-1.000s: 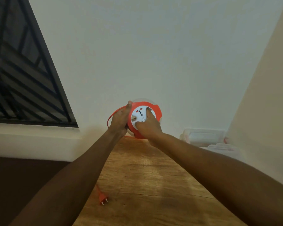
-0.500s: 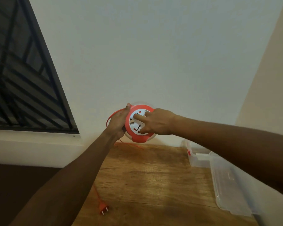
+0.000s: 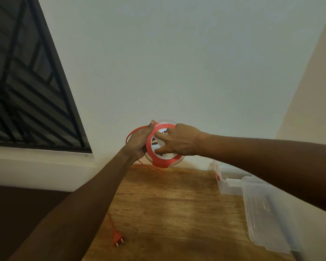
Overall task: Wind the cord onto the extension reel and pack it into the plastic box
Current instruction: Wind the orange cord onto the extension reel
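Reel [image 3: 163,146], orange and white, was held above the far edge of the wooden table [image 3: 177,204]. Left hand [image 3: 139,142] gripped its rim; right hand [image 3: 179,141] pinched its face. Orange cord [image 3: 111,221] trailed to the near plug [image 3: 118,238]; plastic box [image 3: 226,183] sat right.

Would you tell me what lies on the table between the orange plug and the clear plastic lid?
In the head view, only bare wooden table lies between the orange plug and the clear plastic lid.
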`<state>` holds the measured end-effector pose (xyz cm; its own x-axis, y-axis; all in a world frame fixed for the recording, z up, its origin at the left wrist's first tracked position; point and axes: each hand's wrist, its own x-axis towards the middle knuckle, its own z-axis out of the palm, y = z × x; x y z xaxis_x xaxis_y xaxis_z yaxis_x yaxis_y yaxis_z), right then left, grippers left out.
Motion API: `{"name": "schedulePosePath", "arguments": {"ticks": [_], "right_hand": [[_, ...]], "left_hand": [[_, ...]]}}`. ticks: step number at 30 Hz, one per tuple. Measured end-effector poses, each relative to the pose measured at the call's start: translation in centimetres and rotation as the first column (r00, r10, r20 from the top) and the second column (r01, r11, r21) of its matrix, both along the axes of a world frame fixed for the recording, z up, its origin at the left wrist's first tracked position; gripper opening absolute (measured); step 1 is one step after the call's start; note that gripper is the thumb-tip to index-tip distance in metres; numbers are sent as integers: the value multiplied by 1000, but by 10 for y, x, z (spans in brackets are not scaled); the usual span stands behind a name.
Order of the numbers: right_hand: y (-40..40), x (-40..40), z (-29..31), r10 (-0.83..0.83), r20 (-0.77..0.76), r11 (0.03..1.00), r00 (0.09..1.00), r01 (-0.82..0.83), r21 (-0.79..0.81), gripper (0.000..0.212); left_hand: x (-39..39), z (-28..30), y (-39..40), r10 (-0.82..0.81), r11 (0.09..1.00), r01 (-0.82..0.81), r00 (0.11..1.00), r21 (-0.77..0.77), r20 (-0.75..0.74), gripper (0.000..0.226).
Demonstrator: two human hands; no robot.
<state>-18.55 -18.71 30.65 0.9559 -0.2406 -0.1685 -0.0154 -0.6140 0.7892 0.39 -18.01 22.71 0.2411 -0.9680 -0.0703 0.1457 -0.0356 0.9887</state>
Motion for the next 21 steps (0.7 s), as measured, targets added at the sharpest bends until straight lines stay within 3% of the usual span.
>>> {"name": "schedulePosePath", "arguments": {"ticks": [6, 11, 16, 19, 21], "right_hand": [[6, -10, 2, 76, -185, 996, 980, -85, -40, 62], [10, -8, 9, -47, -232, 998, 972, 35, -55, 65], [6, 1, 2, -34, -255, 999, 966, 22, -50, 67], [3, 3, 0, 10, -332, 991, 943, -54, -124, 54], [2, -1, 0, 27, -227, 998, 974, -40, -53, 43]], "left_hand": [[-3, 1, -1, -43, 999, 42, 999, 18, 30, 42], [-7, 5, -2, -107, 994, 105, 993, 30, 58, 54], [-7, 8, -5, -132, 990, 125, 985, 66, 113, 59], [-7, 9, -4, -149, 988, 139, 975, 72, 165, 57], [-7, 8, -3, -144, 989, 139, 973, 40, 180, 58]]}}
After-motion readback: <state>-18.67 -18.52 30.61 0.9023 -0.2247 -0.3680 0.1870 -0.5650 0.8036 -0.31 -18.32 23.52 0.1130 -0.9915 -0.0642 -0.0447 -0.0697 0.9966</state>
